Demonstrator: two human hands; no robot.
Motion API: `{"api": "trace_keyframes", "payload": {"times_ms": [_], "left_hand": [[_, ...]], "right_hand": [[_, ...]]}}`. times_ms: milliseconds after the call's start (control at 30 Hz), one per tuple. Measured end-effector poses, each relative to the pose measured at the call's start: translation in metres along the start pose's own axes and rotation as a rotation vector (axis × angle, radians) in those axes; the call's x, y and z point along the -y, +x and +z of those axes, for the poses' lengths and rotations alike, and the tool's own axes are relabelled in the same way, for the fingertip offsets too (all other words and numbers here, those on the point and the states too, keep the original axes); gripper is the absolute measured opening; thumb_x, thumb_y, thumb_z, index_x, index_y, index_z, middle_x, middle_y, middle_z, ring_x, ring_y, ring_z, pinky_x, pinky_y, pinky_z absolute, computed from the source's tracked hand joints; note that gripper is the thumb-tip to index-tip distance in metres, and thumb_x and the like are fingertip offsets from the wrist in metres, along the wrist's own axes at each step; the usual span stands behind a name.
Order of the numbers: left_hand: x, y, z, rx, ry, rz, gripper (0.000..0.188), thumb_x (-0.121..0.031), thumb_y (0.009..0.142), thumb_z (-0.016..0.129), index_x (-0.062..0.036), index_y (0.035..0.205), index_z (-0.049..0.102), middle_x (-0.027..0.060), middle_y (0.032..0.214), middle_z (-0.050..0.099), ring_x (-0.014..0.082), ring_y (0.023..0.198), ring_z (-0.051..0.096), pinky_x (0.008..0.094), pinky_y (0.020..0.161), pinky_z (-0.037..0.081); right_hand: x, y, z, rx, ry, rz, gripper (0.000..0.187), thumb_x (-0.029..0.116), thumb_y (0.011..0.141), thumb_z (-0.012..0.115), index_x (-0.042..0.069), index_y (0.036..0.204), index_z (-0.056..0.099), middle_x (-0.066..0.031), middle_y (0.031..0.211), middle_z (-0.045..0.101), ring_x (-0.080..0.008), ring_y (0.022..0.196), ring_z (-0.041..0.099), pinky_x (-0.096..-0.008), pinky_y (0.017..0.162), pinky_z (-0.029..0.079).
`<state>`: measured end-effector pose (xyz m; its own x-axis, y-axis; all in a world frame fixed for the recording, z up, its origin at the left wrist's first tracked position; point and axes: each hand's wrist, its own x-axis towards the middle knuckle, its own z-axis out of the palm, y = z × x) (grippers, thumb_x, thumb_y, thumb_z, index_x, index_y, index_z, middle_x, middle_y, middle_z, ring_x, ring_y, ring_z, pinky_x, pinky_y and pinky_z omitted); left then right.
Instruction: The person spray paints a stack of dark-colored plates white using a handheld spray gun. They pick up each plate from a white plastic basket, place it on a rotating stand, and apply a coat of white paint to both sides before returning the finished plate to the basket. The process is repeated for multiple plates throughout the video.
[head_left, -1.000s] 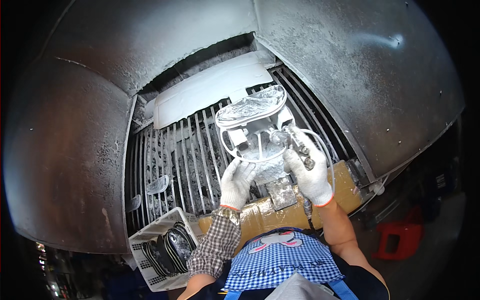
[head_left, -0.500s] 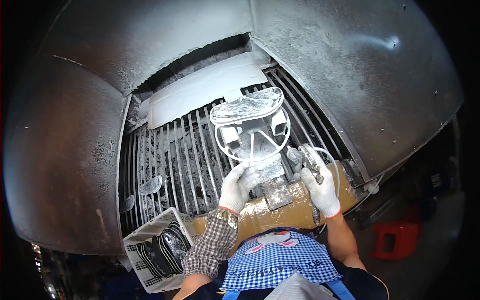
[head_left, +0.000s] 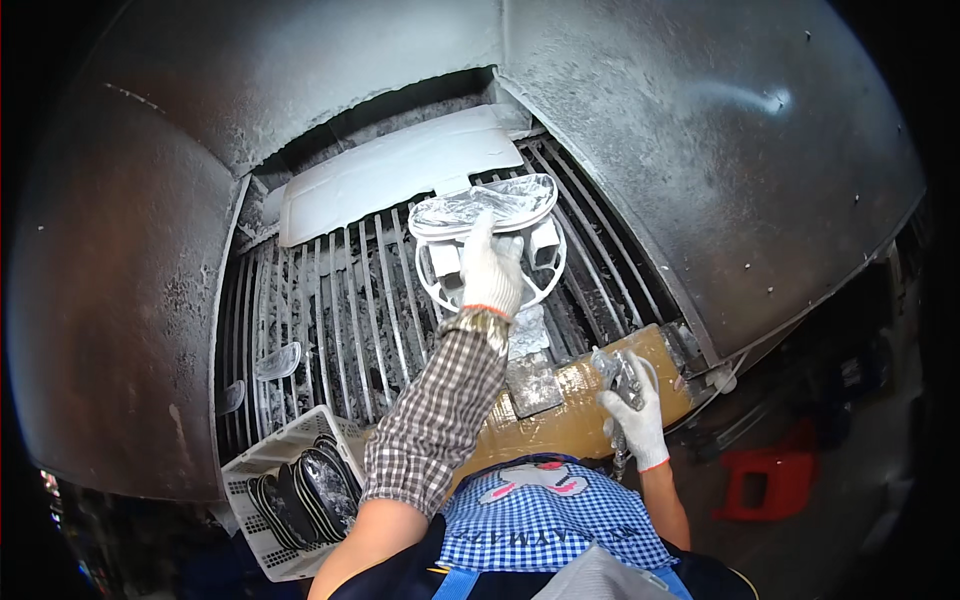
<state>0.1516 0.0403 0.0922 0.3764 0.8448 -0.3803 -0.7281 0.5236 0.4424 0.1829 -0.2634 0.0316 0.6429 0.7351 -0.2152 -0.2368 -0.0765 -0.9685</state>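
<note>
An oblong white-rimmed piece covered in clear crinkled film (head_left: 530, 200) rests on two white blocks over a round white spoked stand (head_left: 555, 285). At the piece's near edge is my white-gloved left hand (head_left: 493, 265), one digit over the top of the rim and the others curled beside it; their undersides are hidden. My gloved right hand (head_left: 640, 415) is wrapped round a metal spray gun (head_left: 622, 380), lower and to the right, above a tape-covered ledge (head_left: 560, 425). A pale hose curves from the gun.
Dusty metal bars (head_left: 350, 310) form the booth floor between tall metal walls (head_left: 720, 150). A white board (head_left: 400, 170) lies at the back. At near left a white basket (head_left: 240, 490) holds several dark oblong pieces. A red stool (head_left: 765, 480) stands at right.
My left hand has moved forward from the stand's near rim to the oblong piece. My right hand with the spray gun has drawn back and down, away from the stand.
</note>
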Motion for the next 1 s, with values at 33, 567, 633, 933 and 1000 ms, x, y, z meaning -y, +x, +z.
{"api": "trace_keyframes", "payload": {"times_ms": [33, 567, 633, 933, 1000], "left_hand": [[-0.005, 0.009, -0.004, 0.002, -0.023, 0.034, 0.051, -0.023, 0.099, 0.067, 0.0034, 0.14, 0.049, 0.0199, 0.137, 0.059, 0.0328, 0.132, 0.054, 0.0474, 0.118, 0.038], [-0.124, -0.029, -0.121, 0.167, -0.139, 0.462, 0.039, -0.012, 0.097, 0.064, 0.006, 0.131, 0.056, 0.02, 0.13, 0.064, 0.0313, 0.121, 0.064, 0.0459, 0.104, 0.054], [-0.143, -0.033, -0.155, 0.025, -0.158, 0.449, 0.043, -0.009, 0.097, 0.06, 0.0069, 0.136, 0.051, 0.0206, 0.134, 0.062, 0.0327, 0.123, 0.063, 0.0503, 0.11, 0.051], [-0.076, 0.038, -0.361, -0.344, -0.184, 0.186, 0.034, -0.016, 0.1, 0.056, 0.0047, 0.128, 0.057, 0.0193, 0.127, 0.064, 0.0325, 0.115, 0.066, 0.048, 0.099, 0.057], [-0.062, 0.037, -0.375, -0.438, -0.156, 0.116, 0.038, -0.015, 0.1, 0.056, 0.0066, 0.131, 0.054, 0.0223, 0.13, 0.061, 0.0335, 0.118, 0.064, 0.0488, 0.099, 0.057]], "right_hand": [[-0.004, 0.0, 0.0, 0.009, -0.007, -0.011, 0.077, -0.002, 0.089, 0.068, 0.002, 0.158, 0.034, -0.0056, 0.11, 0.066, -0.0073, 0.071, 0.061, -0.0223, 0.05, 0.05], [-0.035, -0.002, 0.025, 0.091, -0.309, 0.117, 0.034, 0.008, 0.092, 0.068, 0.004, 0.126, 0.063, 0.0013, 0.08, 0.059, -0.0055, 0.051, 0.048, -0.0222, 0.044, 0.039], [-0.036, -0.001, 0.031, 0.12, -0.333, 0.117, 0.039, 0.007, 0.092, 0.066, 0.004, 0.131, 0.062, 0.0029, 0.078, 0.055, -0.0049, 0.05, 0.046, -0.0222, 0.043, 0.037], [-0.028, 0.0, 0.054, 0.17, -0.463, 0.136, 0.041, 0.003, 0.093, 0.065, 0.002, 0.133, 0.061, 0.0013, 0.081, 0.058, -0.0057, 0.053, 0.048, -0.023, 0.046, 0.04], [-0.04, 0.005, 0.046, 0.167, -0.476, 0.142, 0.04, 0.002, 0.093, 0.065, 0.002, 0.133, 0.061, 0.0006, 0.082, 0.06, -0.0061, 0.054, 0.05, -0.0233, 0.046, 0.041]]}}
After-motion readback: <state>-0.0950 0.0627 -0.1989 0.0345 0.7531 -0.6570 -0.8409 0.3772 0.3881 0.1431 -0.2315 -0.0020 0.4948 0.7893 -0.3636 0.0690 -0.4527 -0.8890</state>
